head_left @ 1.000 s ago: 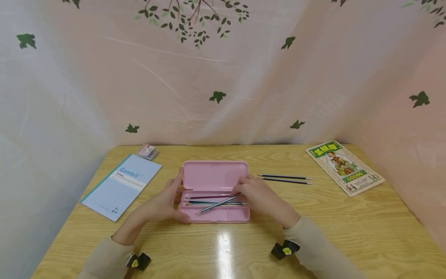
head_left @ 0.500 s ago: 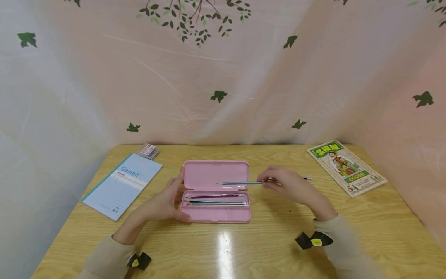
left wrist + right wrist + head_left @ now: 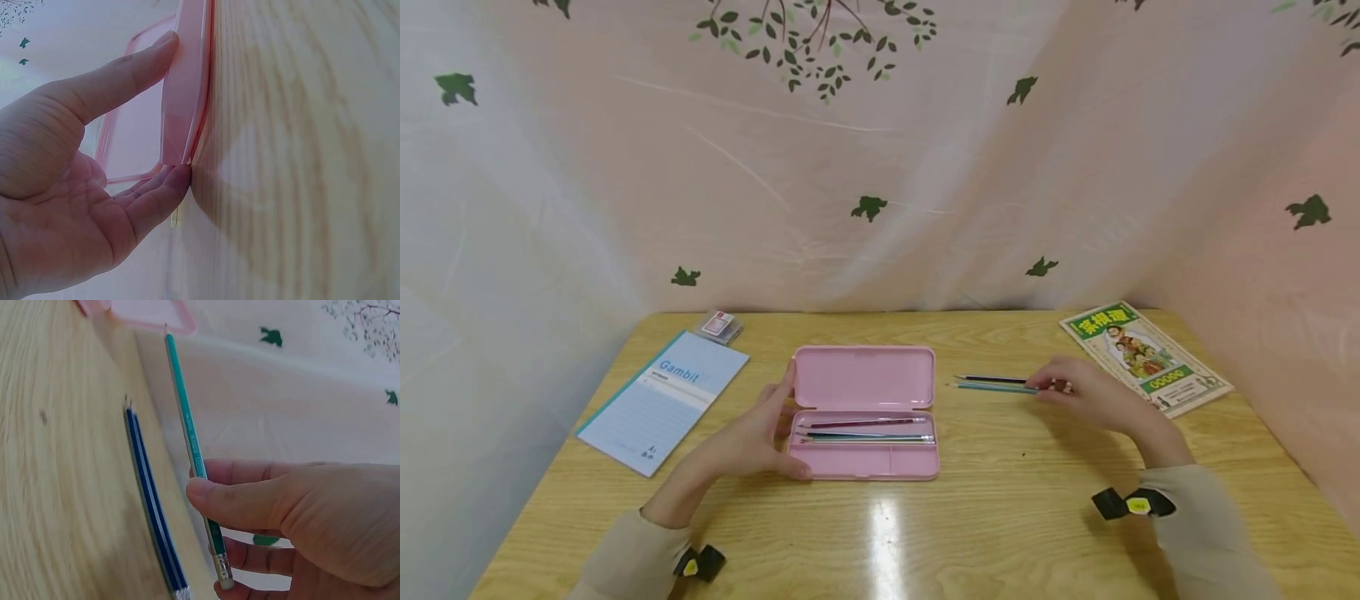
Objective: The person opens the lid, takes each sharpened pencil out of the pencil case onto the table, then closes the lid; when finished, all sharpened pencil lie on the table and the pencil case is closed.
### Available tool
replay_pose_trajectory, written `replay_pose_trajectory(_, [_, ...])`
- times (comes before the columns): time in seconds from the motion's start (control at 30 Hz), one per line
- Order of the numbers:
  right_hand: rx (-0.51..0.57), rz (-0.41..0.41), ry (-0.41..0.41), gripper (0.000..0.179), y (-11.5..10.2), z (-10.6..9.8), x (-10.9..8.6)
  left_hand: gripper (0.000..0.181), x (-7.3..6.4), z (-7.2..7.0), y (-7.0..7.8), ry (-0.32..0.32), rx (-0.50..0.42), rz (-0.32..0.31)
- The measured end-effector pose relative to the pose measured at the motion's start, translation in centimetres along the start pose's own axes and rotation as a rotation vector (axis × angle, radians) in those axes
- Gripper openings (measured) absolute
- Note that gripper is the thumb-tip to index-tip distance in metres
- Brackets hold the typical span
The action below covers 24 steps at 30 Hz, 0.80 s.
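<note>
A pink pencil case (image 3: 863, 379) lies open in the middle of the table, its lid tipped back. My left hand (image 3: 752, 437) holds its left end, thumb (image 3: 140, 72) at the front edge and fingers toward the hinge side. Several pencils (image 3: 868, 436) lie in the case's long rear compartment. To the right of the case, my right hand (image 3: 1090, 398) pinches a teal pencil (image 3: 187, 419) near its eraser end, between thumb and fingers. The teal pencil is raised beside two dark blue pencils (image 3: 150, 494) on the table, and overlaps them in the head view.
A blue notebook (image 3: 662, 404) lies at the left, with a small clear box (image 3: 720, 327) behind it. At the back right is a green-and-cream illustrated booklet (image 3: 1142, 358), close to my right hand. A curtain (image 3: 775, 208) printed with leaves and birds hangs behind the table.
My right hand has lifted the teal pencil out of the case and carried it right, over to the dark blue pencils. My left hand stays on the case.
</note>
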State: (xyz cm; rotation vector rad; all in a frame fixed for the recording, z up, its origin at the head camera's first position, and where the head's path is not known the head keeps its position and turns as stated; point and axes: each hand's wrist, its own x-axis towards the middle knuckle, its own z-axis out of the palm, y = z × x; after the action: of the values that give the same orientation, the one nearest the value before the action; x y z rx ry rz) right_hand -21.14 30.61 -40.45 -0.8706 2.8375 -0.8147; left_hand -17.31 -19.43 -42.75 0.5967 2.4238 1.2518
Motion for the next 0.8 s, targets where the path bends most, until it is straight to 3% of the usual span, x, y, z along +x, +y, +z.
replay_pose_trajectory(0.23, [-0.007, 0.121, -0.074, 0.014, 1.6, 0.2, -0.3, 0.142, -0.2, 0.0, 0.0, -0.002, 0.005, 0.004])
replay_pose_trajectory(0.8, [-0.115, 0.083, -0.062, 0.012, 3.0, 1.1, 0.0, 0.141, 0.0, 0.0, -0.2, -0.003, -0.001, 0.009])
